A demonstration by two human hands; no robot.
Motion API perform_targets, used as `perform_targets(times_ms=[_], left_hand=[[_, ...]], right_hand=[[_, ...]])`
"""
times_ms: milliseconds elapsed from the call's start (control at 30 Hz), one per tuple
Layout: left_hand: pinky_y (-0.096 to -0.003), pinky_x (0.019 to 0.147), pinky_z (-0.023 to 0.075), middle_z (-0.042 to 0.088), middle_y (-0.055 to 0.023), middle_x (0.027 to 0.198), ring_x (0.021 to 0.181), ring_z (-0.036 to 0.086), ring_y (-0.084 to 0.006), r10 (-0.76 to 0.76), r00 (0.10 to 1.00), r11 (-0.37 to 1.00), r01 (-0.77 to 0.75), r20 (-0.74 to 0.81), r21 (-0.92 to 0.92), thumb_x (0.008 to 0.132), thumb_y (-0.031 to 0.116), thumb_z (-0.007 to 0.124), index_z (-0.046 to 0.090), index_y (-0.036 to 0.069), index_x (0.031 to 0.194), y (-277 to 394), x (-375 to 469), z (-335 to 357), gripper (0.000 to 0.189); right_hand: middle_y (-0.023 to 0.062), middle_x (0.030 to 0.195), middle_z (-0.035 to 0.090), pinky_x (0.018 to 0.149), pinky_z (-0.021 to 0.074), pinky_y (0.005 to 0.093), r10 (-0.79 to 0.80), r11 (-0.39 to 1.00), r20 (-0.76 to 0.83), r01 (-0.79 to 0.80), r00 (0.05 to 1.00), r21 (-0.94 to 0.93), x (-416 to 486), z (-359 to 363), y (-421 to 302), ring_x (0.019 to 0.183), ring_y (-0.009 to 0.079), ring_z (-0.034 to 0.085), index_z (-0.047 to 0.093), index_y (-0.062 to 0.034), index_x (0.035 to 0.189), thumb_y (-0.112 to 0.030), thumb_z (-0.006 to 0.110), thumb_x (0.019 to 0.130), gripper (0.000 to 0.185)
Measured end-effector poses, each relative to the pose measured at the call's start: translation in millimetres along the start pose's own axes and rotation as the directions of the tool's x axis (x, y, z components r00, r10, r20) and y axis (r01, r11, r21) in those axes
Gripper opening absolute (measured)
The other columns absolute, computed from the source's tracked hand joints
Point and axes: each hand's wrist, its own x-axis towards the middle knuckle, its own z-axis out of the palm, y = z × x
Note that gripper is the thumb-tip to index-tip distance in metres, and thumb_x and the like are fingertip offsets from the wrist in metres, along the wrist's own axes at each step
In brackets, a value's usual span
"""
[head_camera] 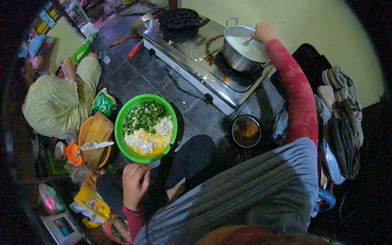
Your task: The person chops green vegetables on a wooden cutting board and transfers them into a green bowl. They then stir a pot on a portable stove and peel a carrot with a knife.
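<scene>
My right hand [265,33] grips a metal utensil, which looks like a fork [246,42], and its end dips into the pale, whitish liquid in a metal pot [240,59]. The pot stands on the near burner of a two-burner gas stove [196,65]. Close to the bottom rim of a green plastic basin [119,139], my left hand [134,185] holds nothing, its thumb apart from its bent fingers. Whether it touches the rim is unclear. Inside the basin lie chopped green leaves [144,114], white flour [145,145] and yellow egg-like liquid [157,151].
Left of the basin, a knife [97,145] lies on a wooden board [95,134] over an orange basin. A person [58,101] sits beyond. A wire-handled strainer [246,131] rests below the stove. A yellow packet [92,202] lies lower left. Folded cloths [343,122] are at right.
</scene>
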Motion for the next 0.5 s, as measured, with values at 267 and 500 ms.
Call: perform_targets(times_ms=[267, 500], left_hand=[[-0.0385, 0.074, 0.0412, 0.057, -0.0109, 0.080, 0.078, 0.054, -0.0296, -0.006, 1.000, 1.000, 0.006, -0.015, 0.014, 0.070, 0.004, 0.061, 0.059, 0.004, 0.080, 1, 0, -3, 0.010], [-0.0383, 0.075, 0.0413, 0.058, -0.0109, 0.082, 0.079, 0.055, -0.0295, 0.031, 0.998, 0.999, -0.032, -0.050, -0.028, 0.072, 0.004, 0.060, 0.059, 0.004, 0.081, 4, -5, -3, 0.010]], right_hand=[[0.0086, 0.061, 0.059, 0.054, 0.0435, 0.0357, -0.023, 0.840, 0.361, -0.177, 0.932, 0.512, 18, 58, 10, 0.055, 0.0197, 0.056, 0.065, -0.0091, 0.069, -0.046, 0.057, 0.073, 0.038], [-0.0026, 0.056, 0.045, 0.041, 0.0244, 0.0283, 0.009, 0.609, 0.521, -0.418, 0.854, 0.674, -4, 64, 39, 0.045, 0.0105, 0.034, 0.057, -0.0135, 0.067, -0.048, 0.054, 0.076, 0.035]])
